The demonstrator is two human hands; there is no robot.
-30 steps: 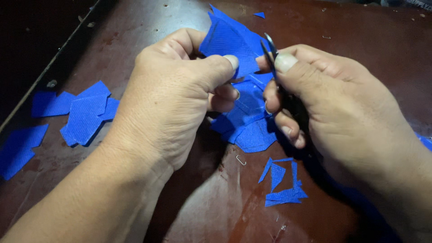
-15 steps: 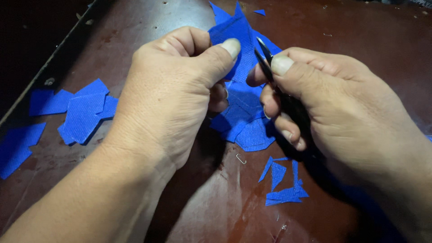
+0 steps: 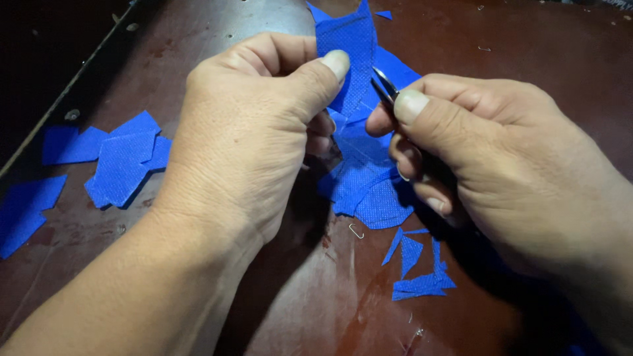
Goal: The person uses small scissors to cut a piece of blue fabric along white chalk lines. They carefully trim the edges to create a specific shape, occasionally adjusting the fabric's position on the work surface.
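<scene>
My left hand [image 3: 250, 125] pinches a piece of blue woven fabric [image 3: 348, 46] between thumb and fingers, holding it upright above the table. My right hand [image 3: 501, 158] grips small metal snips [image 3: 384, 84]; their blades are slightly apart and touch the fabric's right edge. Under both hands lies a heap of larger blue fabric pieces [image 3: 369, 184].
The dark red-brown table [image 3: 541, 46] carries a stack of cut blue pieces [image 3: 122, 158] at the left and more blue pieces [image 3: 26, 211] near its left edge. Small blue offcuts [image 3: 419, 267] lie at the front centre. A tiny metal staple [image 3: 357, 231] rests beside them.
The left hand has turned the fabric piece more upright, and the snips have shifted slightly to its right edge. The scraps on the table lie as before.
</scene>
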